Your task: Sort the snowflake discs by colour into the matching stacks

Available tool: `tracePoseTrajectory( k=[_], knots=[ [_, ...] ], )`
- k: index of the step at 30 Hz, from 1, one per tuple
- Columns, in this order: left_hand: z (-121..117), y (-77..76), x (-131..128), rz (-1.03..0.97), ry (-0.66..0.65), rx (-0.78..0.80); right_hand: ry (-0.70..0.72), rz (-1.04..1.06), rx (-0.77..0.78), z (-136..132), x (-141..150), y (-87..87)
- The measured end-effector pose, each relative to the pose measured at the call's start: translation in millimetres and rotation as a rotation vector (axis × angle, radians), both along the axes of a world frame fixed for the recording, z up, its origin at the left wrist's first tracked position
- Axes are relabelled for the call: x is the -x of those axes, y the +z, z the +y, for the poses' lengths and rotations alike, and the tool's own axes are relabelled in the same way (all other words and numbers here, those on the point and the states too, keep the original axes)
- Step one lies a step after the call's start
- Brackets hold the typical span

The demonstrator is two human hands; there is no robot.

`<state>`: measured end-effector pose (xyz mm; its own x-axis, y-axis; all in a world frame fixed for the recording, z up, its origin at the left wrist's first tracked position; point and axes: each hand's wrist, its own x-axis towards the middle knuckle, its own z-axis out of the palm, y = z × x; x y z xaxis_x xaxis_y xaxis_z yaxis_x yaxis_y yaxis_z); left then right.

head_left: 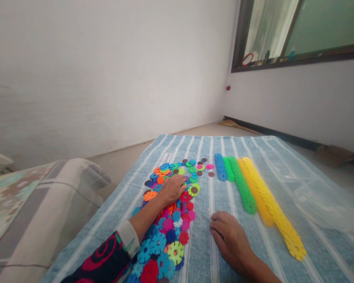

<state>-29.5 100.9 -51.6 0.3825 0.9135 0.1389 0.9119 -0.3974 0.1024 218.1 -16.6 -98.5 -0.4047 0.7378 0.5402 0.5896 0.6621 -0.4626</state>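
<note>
a white wall point(115, 70) fills the view from 9 to 12 o'clock. a blue-and-white striped cloth point(202, 251) spreads toward 6 o'clock; a window point(318, 27) is at 2 o'clock. on the cloth, a multicoloured pile of notched plastic discs point(168, 224) lies at 6 o'clock, and stacked rows of blue, green and yellow discs point(244, 188) slant at 4 o'clock, beside clear plastic packaging point(321, 200). the left hand point(172, 189) rests palm down on the pile; whether its fingers grip a disc cannot be told. the right hand point(231, 237), at 5 o'clock, lies between pile and rows, fingers together and curled, its grip hidden.
</note>
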Motion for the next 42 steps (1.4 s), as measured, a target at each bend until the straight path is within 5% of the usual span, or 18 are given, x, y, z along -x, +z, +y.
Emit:
tracePoseTrajectory(
  k=[16, 25, 42],
  knots=[
    [-59, 7.4, 17, -0.005, -0.004, 0.009, -0.003, -0.009, -0.033, -3, -2, -4.0],
    [-26, 13.8, 39, 0.129, 0.268, 0.058, -0.001, -0.014, -0.061, -2, -4, -9.0],
    [-7, 8.4, 41, 0.224, 0.269, 0.081, 0.003, -0.024, -0.033, -2, -5, -8.8]
  ],
)
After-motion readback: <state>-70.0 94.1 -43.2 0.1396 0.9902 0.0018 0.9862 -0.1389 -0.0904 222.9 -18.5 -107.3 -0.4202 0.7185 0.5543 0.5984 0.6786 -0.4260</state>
